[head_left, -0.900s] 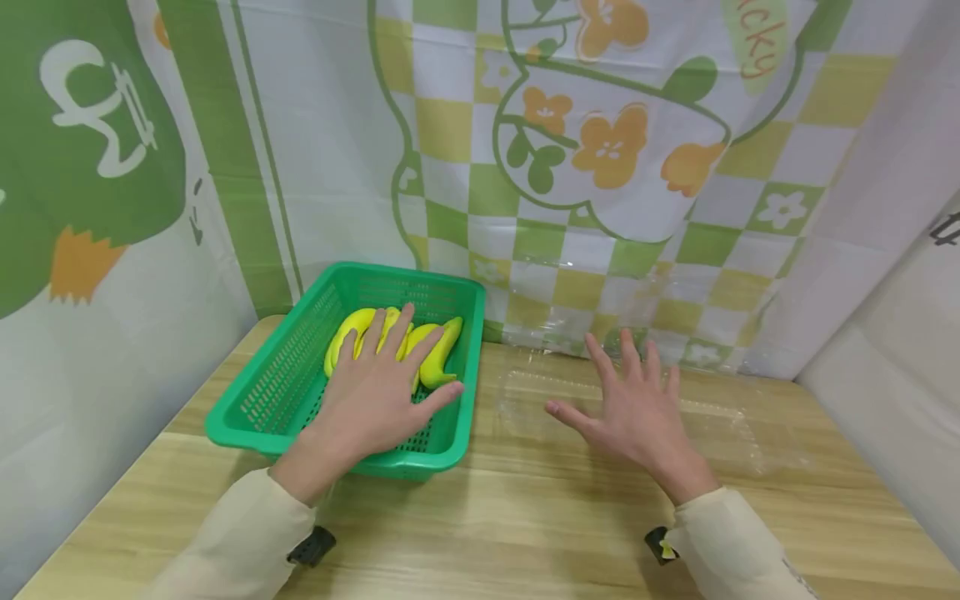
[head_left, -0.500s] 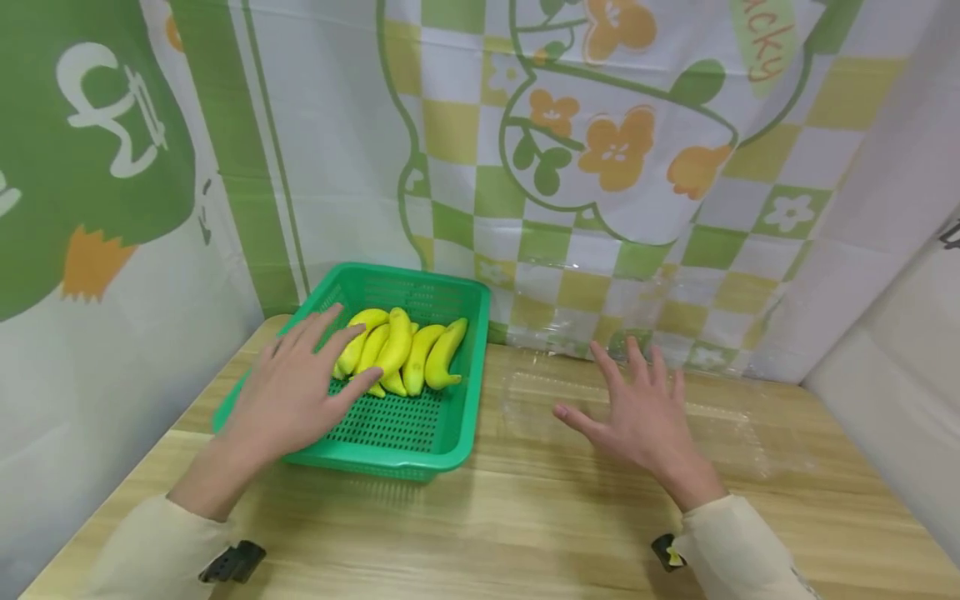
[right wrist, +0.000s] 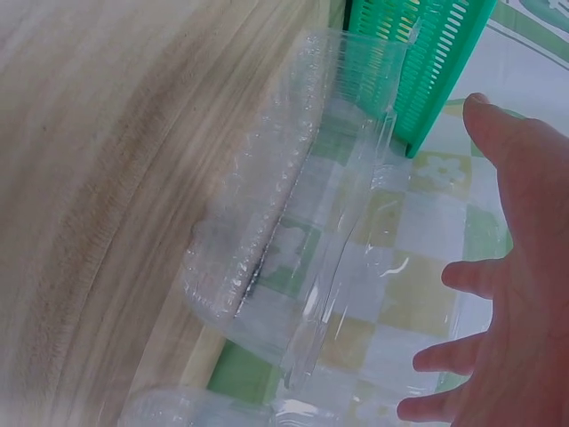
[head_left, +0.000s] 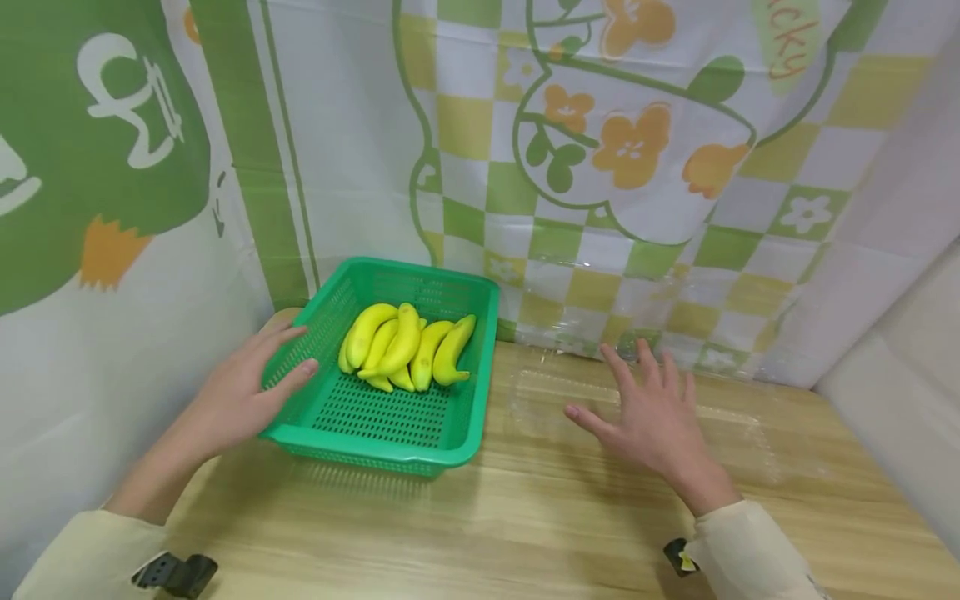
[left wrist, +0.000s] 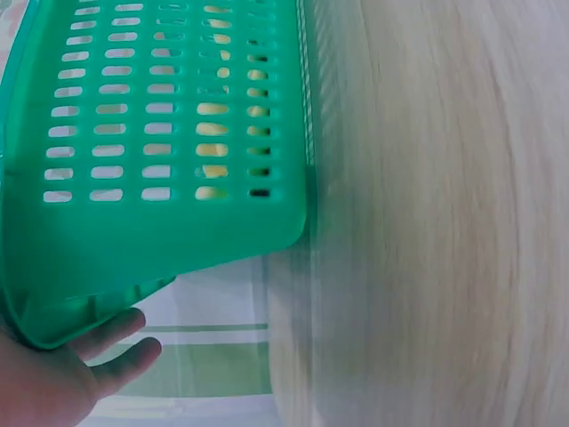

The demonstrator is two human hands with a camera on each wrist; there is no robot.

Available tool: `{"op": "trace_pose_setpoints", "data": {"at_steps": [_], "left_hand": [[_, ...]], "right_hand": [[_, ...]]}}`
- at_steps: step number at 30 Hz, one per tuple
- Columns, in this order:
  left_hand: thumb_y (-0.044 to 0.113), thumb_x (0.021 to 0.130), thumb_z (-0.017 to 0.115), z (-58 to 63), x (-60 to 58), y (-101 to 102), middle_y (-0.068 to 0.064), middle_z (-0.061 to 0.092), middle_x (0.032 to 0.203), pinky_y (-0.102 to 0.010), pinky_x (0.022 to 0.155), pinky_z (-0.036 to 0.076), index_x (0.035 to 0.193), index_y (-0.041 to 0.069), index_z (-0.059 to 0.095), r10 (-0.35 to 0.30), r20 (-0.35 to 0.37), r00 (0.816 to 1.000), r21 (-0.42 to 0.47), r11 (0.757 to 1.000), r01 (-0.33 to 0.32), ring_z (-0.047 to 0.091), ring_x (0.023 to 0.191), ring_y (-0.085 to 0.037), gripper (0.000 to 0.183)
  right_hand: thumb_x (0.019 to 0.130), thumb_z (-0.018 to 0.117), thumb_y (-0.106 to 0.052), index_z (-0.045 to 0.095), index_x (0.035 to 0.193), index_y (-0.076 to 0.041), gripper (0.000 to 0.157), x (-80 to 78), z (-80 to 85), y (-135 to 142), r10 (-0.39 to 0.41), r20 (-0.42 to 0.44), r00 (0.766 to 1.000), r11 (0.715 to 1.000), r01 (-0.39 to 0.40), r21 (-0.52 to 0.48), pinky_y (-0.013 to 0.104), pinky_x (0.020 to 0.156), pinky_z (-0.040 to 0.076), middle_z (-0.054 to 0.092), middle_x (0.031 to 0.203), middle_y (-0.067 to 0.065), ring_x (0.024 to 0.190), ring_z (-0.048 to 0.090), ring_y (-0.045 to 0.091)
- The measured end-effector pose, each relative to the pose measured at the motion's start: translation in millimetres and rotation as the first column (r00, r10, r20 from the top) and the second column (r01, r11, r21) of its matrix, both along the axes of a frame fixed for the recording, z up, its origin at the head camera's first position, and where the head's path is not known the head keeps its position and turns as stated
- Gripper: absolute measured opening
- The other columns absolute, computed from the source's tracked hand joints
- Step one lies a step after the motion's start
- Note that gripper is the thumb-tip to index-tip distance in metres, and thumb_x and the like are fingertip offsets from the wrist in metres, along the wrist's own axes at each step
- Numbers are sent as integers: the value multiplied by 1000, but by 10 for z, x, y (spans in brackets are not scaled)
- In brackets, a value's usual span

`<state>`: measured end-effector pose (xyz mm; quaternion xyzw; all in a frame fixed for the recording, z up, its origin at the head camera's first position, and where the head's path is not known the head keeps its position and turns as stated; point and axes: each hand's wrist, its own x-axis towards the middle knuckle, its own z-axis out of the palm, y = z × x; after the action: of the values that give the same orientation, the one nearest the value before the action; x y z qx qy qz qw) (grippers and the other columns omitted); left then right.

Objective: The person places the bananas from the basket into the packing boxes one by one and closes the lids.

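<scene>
A green plastic basket (head_left: 459,433) stands left of the middle of the table, with several yellow bananas (head_left: 405,346) bunched toward its far side. At the basket's left rim is my left hand (head_left: 240,392), fingers extended and loosely spread; the left wrist view shows two fingertips (left wrist: 133,363) right by the rim's corner. My right hand (head_left: 663,425) hovers, fingers spread and holding nothing, over a clear plastic clamshell box (head_left: 555,387). That box lies with its lid raised toward the back curtain, its see-through walls (right wrist: 267,205) plain in the right wrist view.
A wooden table (head_left: 480,533) extends in front of the basket and box. Behind hangs a printed curtain (head_left: 465,125) with green checks and orange flowers, close to the table's back edge. White fabric walls (head_left: 900,333) close in both sides.
My left hand has moved left from above the bananas to the basket's left rim, uncovering the bananas. My right hand keeps its place over the clear box. The view has shifted slightly.
</scene>
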<state>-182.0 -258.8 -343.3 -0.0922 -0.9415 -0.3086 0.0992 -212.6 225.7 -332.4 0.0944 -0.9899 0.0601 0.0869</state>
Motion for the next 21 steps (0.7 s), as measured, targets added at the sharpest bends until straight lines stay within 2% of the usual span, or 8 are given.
{"op": "trace_pose_setpoints", "data": {"at_steps": [4,7,13,17,21], "left_hand": [[47,111,53,-22,-15,-16,-24,19,176,-84,113,26,168,10,30,-2,28,1000,94,996,-1,22,157,-60,72],[46,110,55,-38,-29,-53,-22,17,177,-84,114,23,170,13,25,-18,64,998,185,983,5,17,159,-59,75],[46,111,54,-71,-56,-139,-16,9,180,-83,117,20,173,23,13,-74,146,987,365,931,16,8,161,-57,77],[45,110,55,-89,-62,-140,-13,6,180,-82,121,14,173,22,10,-86,152,985,399,917,18,1,164,-51,80],[43,110,56,-104,-58,-128,-15,4,180,-84,121,7,173,18,12,-93,144,985,392,919,29,-4,164,-51,81]], "right_hand": [[89,49,-90,25,170,-26,107,11,13,13,-5,4,1000,1000,5,9,86,119,9,17,174,32,157,15,63],[89,49,-90,25,170,-26,107,18,21,16,-8,-2,1000,1000,8,15,86,119,9,18,173,32,156,17,63],[89,49,-91,22,171,-24,109,-10,52,-1,7,-22,1000,1000,-6,27,85,118,14,19,173,31,156,19,62],[88,50,-91,24,171,-24,110,-51,98,-53,24,-46,999,999,-22,33,84,118,19,21,173,30,156,20,59],[89,51,-89,26,170,-23,108,-97,141,-144,46,-58,997,998,-44,35,80,119,22,25,172,30,156,23,57]]}}
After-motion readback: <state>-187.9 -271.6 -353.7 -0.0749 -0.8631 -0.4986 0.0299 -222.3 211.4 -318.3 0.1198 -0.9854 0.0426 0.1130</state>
